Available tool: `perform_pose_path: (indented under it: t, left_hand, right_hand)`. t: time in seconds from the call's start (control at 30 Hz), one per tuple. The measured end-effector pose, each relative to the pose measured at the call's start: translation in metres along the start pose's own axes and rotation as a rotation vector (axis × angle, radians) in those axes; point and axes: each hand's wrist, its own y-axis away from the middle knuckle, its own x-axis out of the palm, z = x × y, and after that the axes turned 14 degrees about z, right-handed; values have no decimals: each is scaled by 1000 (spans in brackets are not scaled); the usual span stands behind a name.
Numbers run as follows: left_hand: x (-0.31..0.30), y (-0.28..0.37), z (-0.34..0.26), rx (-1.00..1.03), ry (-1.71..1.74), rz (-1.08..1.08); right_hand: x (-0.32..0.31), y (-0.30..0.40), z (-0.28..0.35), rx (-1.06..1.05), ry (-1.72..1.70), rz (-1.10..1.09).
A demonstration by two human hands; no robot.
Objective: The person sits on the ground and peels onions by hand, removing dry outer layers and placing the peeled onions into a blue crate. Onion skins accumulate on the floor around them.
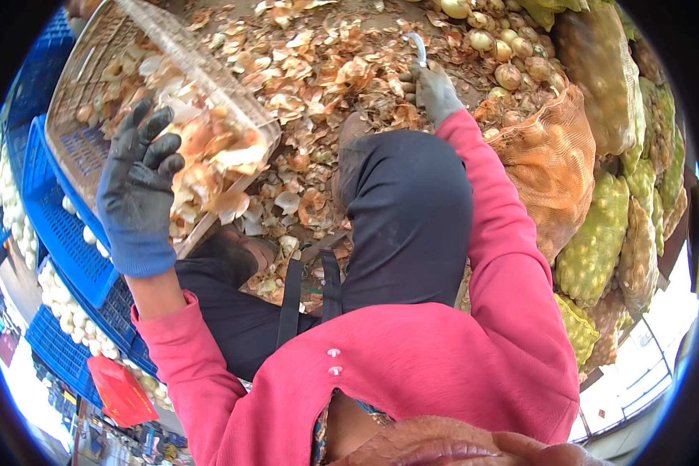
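Note:
My left hand (143, 169), in a dark coated glove with a blue cuff, is raised in front of a tilted plastic crate (207, 67). Its fingers are apart and curled, with nothing in them. Papery onion skins (209, 145) fill part of the crate and hang over its near rim. Beyond my right knee, my right hand (434, 90), also gloved, grips a small knife with a curved metal blade (418, 46); its handle is hidden in my fist. Below that hand lie loose onion skins (355, 70). A pile of whole onions (509, 49) sits to its right.
An orange mesh sack (550, 169) stands at my right, before stacked green mesh sacks of onions (594, 239). Blue plastic crates (70, 215) and rows of white peeled onions (73, 306) line the left, with a red bag (122, 390) there. My shoes (250, 250) rest among skins.

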Motion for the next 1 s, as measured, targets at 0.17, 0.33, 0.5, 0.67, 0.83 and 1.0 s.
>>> perform_pose_path:
  t: [0.17, 0.33, 0.5, 0.67, 0.83, 1.0]
  left_hand:
    - [1, -19, 15, -113, -16, 17]
    - [5, -20, 23, -174, -95, -124]
    - [14, -22, 35, -177, -41, 5]
    - [17, -25, 42, -152, 103, -56]
    - [21, -26, 51, -198, 52, 31]
    - [18, -34, 65, 71, 415, 96]
  right_hand:
    - [10, -63, 54, 58, 563, -325]
    - [-24, -151, 66, -41, 1031, -484]
    - [-63, -188, 62, 146, 712, 118]
    - [-4, -80, 57, 51, 330, 303]
    - [75, 22, 90, -119, 360, 670]
    - [122, 78, 138, -291, 694, 1111]
